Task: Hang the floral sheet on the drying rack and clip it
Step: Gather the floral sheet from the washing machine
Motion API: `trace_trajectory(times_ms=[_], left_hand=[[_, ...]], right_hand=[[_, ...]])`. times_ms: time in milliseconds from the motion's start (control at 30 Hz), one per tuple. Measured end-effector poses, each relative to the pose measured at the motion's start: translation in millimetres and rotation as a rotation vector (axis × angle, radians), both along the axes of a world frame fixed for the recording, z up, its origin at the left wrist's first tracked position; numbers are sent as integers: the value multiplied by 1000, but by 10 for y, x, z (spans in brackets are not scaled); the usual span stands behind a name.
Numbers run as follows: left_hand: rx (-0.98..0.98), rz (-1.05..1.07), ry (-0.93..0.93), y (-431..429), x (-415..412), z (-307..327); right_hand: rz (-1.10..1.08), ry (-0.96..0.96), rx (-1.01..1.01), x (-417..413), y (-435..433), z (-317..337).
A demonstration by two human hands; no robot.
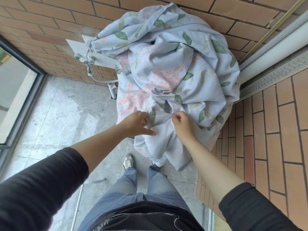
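Observation:
The floral sheet (pixel 168 77), pale blue with pink flowers and green leaves, lies in a big crumpled heap in the corner against the brick wall, hiding whatever is under it. Its lower edge hangs down toward my feet. My left hand (pixel 137 123) is at the near left part of the heap, fingers curled into the cloth with one finger stretched out. My right hand (pixel 182 123) pinches a fold of the sheet just to the right of it. No drying rack or clip can be made out.
A tap with pipes (pixel 90 67) sticks out of the brick wall (pixel 50 19) left of the heap. A glass door (pixel 15 90) stands at the left. A white rod (pixel 78 205) leans near my left leg. A sliding door track (pixel 273 75) runs at the right.

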State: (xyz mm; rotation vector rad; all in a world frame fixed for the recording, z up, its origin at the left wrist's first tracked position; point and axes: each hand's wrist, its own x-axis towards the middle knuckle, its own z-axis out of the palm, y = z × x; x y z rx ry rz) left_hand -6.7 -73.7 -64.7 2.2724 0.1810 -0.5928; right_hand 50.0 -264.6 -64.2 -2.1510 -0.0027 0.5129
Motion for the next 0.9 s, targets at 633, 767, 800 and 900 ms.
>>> trace_trajectory(times_ms=[633, 767, 800, 900], left_hand=[[-141, 277, -135, -115, 286, 261], [-209, 337, -63, -134, 342, 273], [-221, 358, -47, -144, 351, 277], [-182, 377, -52, -148, 335, 238]], right_hand=[[14, -306, 17, -252, -167, 370], [446, -172, -258, -468, -145, 141], [462, -236, -316, -478, -124, 76], [332, -293, -289, -393, -103, 83]])
